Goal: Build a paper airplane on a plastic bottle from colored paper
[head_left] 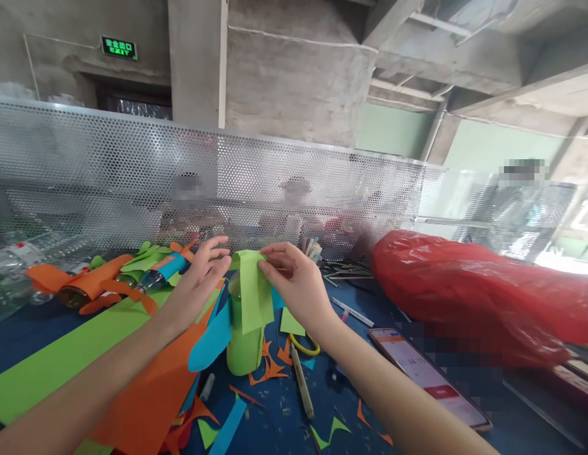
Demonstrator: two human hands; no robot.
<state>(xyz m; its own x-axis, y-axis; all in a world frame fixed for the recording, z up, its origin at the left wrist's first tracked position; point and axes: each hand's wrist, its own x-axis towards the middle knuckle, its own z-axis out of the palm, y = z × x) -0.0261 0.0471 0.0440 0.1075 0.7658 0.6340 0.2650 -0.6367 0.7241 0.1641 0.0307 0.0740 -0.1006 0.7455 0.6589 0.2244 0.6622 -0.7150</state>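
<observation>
A bottle wrapped in green paper (245, 341) stands upright on the blue table, with a blue paper piece (211, 344) sticking out at its left side. Over its top hangs a folded green strip (256, 297). My right hand (294, 278) pinches that strip at its upper right edge, between thumb and fingers. To the left of the bottle's top, my left hand (203, 272) is held with its fingers apart and nothing in them.
Orange paper (151, 379) and long green paper (80, 351) lie at the left, below decorated bottles (92, 284). Scraps, a marker (302, 382), yellow scissor handles (306, 345) and a phone (429, 379) lie nearer. A red bag (455, 284) is at right; people sit behind a perforated screen (275, 164).
</observation>
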